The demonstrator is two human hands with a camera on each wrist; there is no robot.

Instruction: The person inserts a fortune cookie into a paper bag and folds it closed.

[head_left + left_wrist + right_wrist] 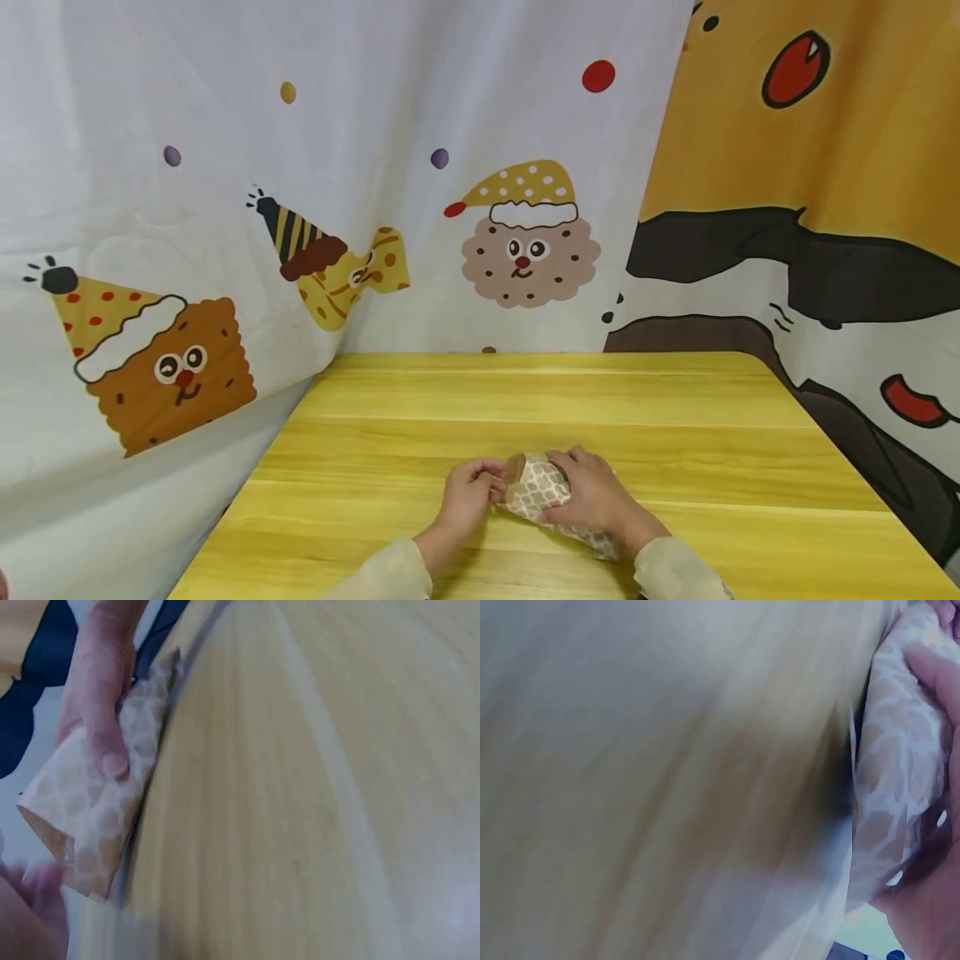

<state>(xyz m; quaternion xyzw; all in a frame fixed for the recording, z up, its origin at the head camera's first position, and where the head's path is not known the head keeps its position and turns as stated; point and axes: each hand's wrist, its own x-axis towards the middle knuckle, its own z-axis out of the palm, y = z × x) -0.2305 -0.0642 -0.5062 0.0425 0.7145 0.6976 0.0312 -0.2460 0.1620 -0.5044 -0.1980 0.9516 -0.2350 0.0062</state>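
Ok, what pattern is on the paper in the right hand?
The paper has a white lattice on tan, clearest in the head view.

Right hand [591, 497] curls in a grip; left hand [467, 496] bends inward near it, perhaps pinching.

The background is being formed by a white cloth [390, 50], which is hanging in soft folds beyond the far edge of a yellow wooden table [337, 500]. Past the left edge of this surface, a brown biscuit figure [217, 358] in a party hat [112, 308] is being shown on the cloth. Above the far edge, a pinkish cookie figure [525, 286] is being displayed under a dotted cap [521, 185]. Beyond the rounded far right corner, a large orange area [735, 142] and black shapes [697, 246] are being seen. In the left wrist view, a pale gleam [454, 907] is being reflected by the surface.
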